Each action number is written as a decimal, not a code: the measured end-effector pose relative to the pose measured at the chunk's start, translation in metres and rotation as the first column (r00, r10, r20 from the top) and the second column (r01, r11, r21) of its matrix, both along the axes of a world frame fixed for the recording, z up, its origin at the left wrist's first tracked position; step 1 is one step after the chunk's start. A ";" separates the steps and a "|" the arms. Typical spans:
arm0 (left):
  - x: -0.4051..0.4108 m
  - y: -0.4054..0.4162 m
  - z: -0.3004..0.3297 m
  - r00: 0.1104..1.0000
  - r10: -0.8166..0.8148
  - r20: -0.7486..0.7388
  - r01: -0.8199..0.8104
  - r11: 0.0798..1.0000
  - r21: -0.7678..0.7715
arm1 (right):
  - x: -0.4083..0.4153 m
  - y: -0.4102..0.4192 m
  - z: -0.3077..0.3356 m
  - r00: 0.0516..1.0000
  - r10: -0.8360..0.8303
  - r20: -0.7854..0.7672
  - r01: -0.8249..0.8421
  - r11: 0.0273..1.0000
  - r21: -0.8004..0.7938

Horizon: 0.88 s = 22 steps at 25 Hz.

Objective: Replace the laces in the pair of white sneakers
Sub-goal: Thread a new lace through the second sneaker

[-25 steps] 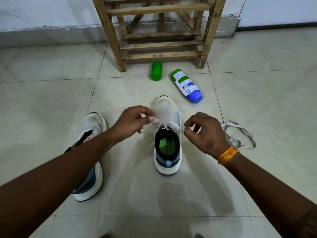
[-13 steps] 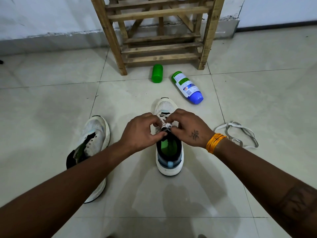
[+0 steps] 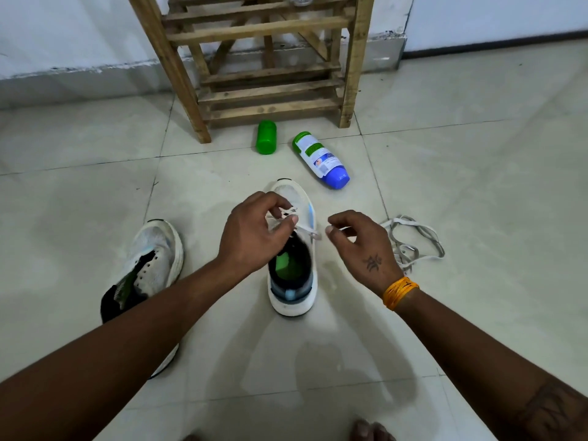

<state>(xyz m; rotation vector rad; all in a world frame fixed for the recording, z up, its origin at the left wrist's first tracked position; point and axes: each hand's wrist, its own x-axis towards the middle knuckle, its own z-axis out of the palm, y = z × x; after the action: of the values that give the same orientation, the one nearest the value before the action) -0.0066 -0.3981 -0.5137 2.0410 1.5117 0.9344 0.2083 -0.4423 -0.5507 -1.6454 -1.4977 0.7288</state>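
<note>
Sneaker (image 3: 294,198), bottle (image 3: 321,159) beyond, loose lace (image 3: 413,240) beside

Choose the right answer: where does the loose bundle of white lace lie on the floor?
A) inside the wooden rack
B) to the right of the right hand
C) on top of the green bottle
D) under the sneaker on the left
B: the loose lace lies on the tiles just right of the right hand.

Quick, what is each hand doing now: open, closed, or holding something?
Left hand: pinching the white lace over the middle sneaker.
Right hand: fingers curled, pinching the other end of the same lace.
</note>
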 end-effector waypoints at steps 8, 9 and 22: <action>0.140 -0.005 -0.016 0.972 -0.203 -0.119 0.144 0.914 -0.380 | 0.090 -0.024 -0.021 0.965 -0.249 0.086 0.261 0.947 -0.185; 0.151 -0.005 -0.026 0.956 -0.234 -0.174 0.133 0.881 -0.454 | 0.100 -0.025 -0.026 0.960 -0.202 0.194 0.239 0.951 -0.196; 0.181 -0.013 -0.099 0.966 -0.182 -0.184 0.066 0.862 -0.503 | 0.119 -0.025 -0.064 0.954 -0.039 0.297 0.121 0.957 -0.263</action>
<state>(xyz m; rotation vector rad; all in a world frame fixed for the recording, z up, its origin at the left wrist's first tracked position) 0.1744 -0.4109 -0.6132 1.8710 1.5128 0.2238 0.3274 -0.4673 -0.6149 -2.0900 -1.5701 0.7011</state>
